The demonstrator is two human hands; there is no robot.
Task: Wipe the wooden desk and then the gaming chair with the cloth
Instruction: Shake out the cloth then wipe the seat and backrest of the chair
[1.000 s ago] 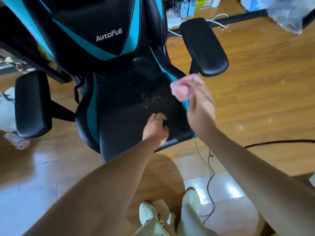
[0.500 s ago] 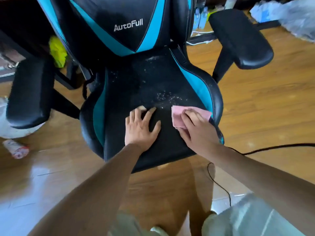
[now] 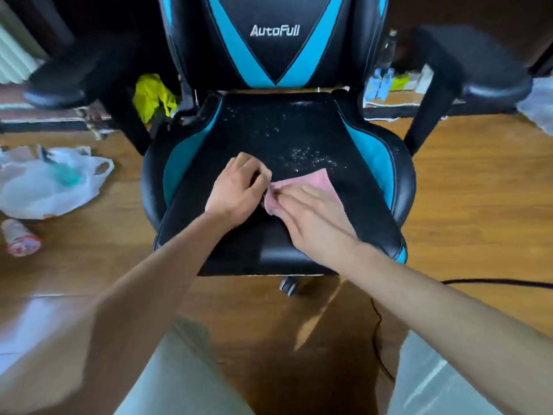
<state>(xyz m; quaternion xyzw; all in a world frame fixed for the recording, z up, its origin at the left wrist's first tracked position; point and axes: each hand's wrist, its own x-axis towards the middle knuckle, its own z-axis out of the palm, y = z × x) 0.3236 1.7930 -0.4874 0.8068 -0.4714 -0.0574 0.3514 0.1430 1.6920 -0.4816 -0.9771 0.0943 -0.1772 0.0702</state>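
A black and blue gaming chair (image 3: 299, 130) faces me, its seat speckled with white crumbs. A pink cloth (image 3: 311, 184) lies on the front middle of the seat. My right hand (image 3: 311, 217) lies flat on the cloth with straight fingers pressing it down. My left hand (image 3: 236, 193) is just left of it, fingers curled, pinching the cloth's left edge. The wooden desk is not in view.
The chair's armrests (image 3: 478, 73) stick out at both sides. A white plastic bag (image 3: 51, 181) and a small bottle (image 3: 21, 238) lie on the wooden floor at left. A black cable (image 3: 493, 283) runs across the floor at right. My legs are below.
The chair now faces me squarely and nearer. My right hand went from holding the cloth in the air to pressing it flat on the seat. My left hand curled and took the cloth's edge.
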